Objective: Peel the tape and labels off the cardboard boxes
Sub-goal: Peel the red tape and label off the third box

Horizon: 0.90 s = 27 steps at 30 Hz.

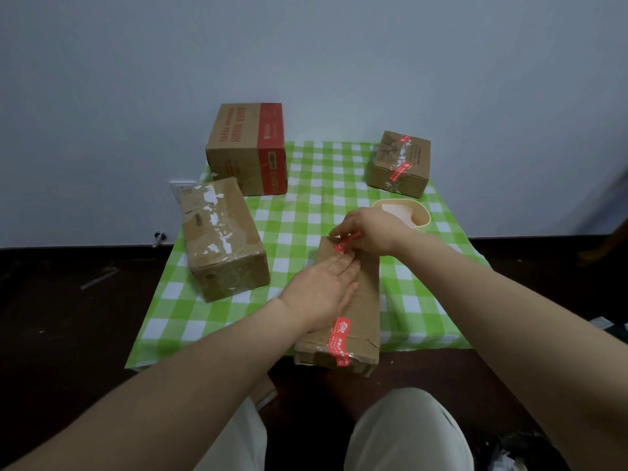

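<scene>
Fingers (341, 229) of the right hand (372, 232) pinch red tape (342, 245) at the far end of a long cardboard box (366, 300)
Left hand (319, 290) lies flat on the box, fingers straight and together, at the near edge of a green checked cloth (306, 185)

Plain home room: checked cloth (306, 185) on dark floor (68, 317), bare wall (306, 45).

Red tape (342, 245) on brown box (368, 294); green-and-white checked cloth (306, 185).
</scene>
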Tool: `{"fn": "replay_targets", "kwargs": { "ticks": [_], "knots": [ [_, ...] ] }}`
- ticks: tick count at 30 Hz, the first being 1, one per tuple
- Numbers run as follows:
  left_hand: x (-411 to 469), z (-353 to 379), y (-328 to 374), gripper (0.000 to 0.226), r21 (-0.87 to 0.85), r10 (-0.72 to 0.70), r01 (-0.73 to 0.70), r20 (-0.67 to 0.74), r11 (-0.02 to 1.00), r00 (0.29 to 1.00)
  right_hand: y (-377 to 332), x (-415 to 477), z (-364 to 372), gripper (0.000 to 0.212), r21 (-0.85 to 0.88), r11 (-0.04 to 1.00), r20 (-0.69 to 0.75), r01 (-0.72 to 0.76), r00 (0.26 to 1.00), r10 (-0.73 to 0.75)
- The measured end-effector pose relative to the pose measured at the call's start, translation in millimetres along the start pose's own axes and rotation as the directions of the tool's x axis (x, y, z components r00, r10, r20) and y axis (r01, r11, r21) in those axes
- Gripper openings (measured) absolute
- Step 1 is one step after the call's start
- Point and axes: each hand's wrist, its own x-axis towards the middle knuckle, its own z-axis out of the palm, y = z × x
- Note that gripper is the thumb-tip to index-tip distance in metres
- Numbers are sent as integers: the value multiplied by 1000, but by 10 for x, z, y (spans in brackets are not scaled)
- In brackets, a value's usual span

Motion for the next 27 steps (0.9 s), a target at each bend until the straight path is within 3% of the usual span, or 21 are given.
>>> {"fn": "replay_targets", "kwargs": {
  "ticks": [6, 18, 27],
  "knots": [
    [5, 5, -8, 52, 8, 2, -2, -6, 1000, 1000, 19, 23, 1, 21, -74, 997, -4, 30, 1000, -31],
    [7, 65, -25, 52, -42, 5, -6, -24, 999, 1000, 80, -12, 72, 15, 115, 993, -37, 14, 999, -9],
    [-2, 34, -19, 51, -47, 19, -21, -45, 999, 999, 97, -24, 65, 15, 159, 987, -34, 14, 999, -9]
  ]
}}
